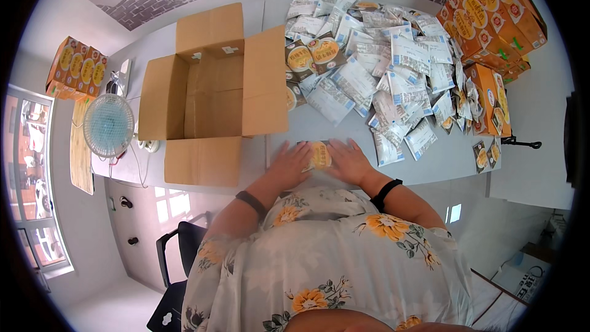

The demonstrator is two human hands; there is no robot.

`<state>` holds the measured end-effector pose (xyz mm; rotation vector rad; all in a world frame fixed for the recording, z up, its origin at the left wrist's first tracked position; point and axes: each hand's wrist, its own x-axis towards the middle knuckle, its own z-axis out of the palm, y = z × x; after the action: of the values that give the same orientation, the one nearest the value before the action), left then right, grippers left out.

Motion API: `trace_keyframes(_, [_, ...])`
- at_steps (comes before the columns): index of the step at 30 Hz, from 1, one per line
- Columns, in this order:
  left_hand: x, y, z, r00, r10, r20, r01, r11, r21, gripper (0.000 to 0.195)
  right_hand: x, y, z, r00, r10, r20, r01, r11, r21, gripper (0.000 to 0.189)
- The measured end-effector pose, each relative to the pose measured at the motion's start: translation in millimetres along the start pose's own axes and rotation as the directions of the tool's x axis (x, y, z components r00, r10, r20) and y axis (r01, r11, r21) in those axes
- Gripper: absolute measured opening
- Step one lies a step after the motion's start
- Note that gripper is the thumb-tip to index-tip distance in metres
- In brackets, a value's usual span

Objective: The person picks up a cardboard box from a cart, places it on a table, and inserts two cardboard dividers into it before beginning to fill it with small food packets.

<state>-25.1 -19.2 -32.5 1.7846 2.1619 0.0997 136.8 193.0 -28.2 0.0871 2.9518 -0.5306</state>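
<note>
Close to the front edge of the white table, a small dark food packet with a yellow round print lies face up. My left hand rests flat over its left side, fingers extended. From the other side my right hand covers its right edge, also with extended fingers. Neither hand is seen to grip the packet; parts of its borders are hidden under the fingers. To the left of my hands stands a cardboard box with its flaps folded out and nothing visible inside.
A large heap of similar packets spreads across the back right. Orange printed cartons are stacked beyond it, and one orange carton stands beside it. Further left are a desk fan, its cable and more orange cartons. A black chair stands behind left.
</note>
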Motion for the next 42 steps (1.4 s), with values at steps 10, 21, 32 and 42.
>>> trace_keyframes(10, [-5,-14,-4,0.999,-0.044,-0.032,0.035,0.973,-0.229,0.073,-12,21,5,0.996,-0.088,0.001,0.088,0.996,0.015,0.067])
trace_keyframes(21, [-2,-19,0,0.911,-0.349,0.221,0.375,0.472,-0.798,0.042,-1,2,-44,0.897,0.418,0.147,-0.365,0.509,0.78,0.029])
trace_keyframes(32, [-11,-29,28,0.807,-0.353,0.474,0.489,-0.052,-0.87,0.036,41,18,-3,0.786,0.593,0.176,-0.314,0.136,0.94,0.028])
trace_keyframes(42, [-13,-13,17,0.895,-0.406,-0.187,0.208,0.749,-0.63,0.024,77,30,-2,0.918,0.389,0.079,-0.272,0.471,0.839,0.031])
